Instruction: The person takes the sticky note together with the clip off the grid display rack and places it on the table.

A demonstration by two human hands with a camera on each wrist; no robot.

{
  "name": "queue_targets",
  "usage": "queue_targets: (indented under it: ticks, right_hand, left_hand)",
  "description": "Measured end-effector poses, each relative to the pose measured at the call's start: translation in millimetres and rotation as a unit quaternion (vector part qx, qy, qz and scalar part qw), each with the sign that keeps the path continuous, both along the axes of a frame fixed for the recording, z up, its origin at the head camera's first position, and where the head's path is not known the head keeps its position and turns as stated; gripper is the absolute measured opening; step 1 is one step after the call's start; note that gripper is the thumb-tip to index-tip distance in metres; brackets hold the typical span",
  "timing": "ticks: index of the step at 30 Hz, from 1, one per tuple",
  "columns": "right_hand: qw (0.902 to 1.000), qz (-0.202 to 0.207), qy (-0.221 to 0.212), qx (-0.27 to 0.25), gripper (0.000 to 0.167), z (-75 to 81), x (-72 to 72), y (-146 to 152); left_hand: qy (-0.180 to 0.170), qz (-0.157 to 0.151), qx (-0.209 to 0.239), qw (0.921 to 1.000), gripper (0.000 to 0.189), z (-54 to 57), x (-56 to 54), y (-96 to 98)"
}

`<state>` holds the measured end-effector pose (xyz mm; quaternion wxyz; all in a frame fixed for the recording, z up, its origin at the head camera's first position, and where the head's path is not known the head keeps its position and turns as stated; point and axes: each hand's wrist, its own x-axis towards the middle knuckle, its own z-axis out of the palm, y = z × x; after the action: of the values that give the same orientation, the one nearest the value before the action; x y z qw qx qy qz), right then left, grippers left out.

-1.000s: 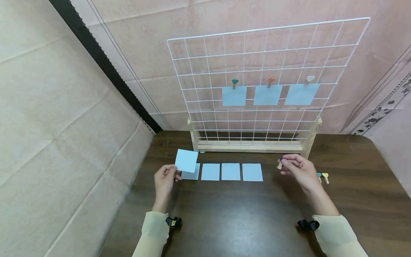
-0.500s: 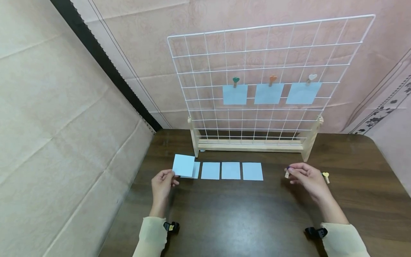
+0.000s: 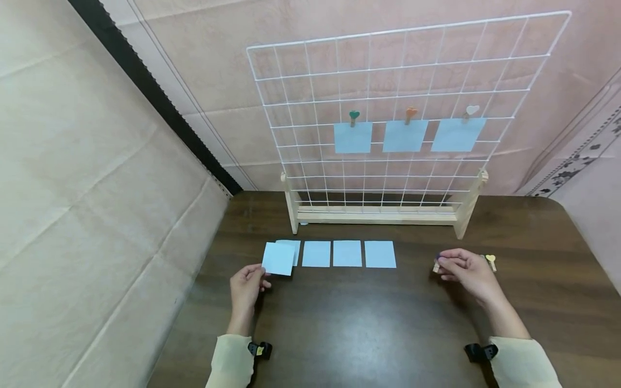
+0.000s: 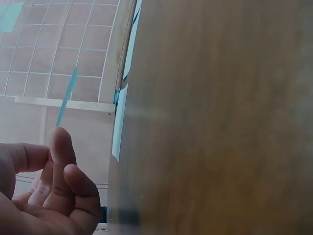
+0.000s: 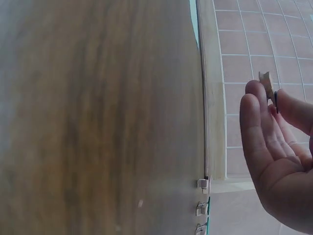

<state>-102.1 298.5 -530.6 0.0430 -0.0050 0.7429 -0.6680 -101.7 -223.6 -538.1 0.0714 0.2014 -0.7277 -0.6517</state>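
Observation:
My left hand [image 3: 246, 288] pinches a light blue paper note [image 3: 278, 258] by its lower left corner, between thumb and fingers. The note is seen nearly edge-on in the left wrist view. It partly covers another blue note [image 3: 295, 250] at the left end of a row on the table. My right hand [image 3: 470, 276] pinches a small wooden clothespin [image 5: 266, 85] between thumb and fingertips, to the right of the row. The clothespin's dark purple top is mostly hidden by the fingers. Beyond that hand lies a clothespin with a yellow heart [image 3: 490, 259].
A white wire grid [image 3: 398, 97] stands in a pale wooden base [image 3: 378, 217] at the back of the brown table [image 3: 359, 328]. Three blue notes hang on it under heart clothespins: green [image 3: 354, 115], orange [image 3: 411, 112] and white [image 3: 472, 110]. More clothespins [image 5: 202, 208] show in the right wrist view.
My left hand has lowered the blue note toward the table and nearer to me. My right hand has moved right and a little toward me with the clothespin. The head view has tilted slightly.

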Motion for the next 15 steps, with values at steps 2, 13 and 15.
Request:
queue_targets:
  ticks: [2,13,15]
  right_hand:
    - [0.9999,0.000,-0.001,0.013,0.035,-0.3,-0.3,1.8]
    - [0.9990,-0.005,-0.019,0.041,0.033,0.4,3.7,8.9]
    - [0.9986,-0.003,-0.024,0.048,0.034,0.2,3.8,9.5]
  left_hand:
    - [-0.003,-0.002,-0.002,1.0000,0.021,-0.7,1.8,-0.8]
    - [-0.028,-0.008,-0.029,0.9991,0.020,-4.2,8.5,-7.4]
    - [-0.032,-0.009,-0.031,0.9990,0.021,-4.3,9.3,-8.2]
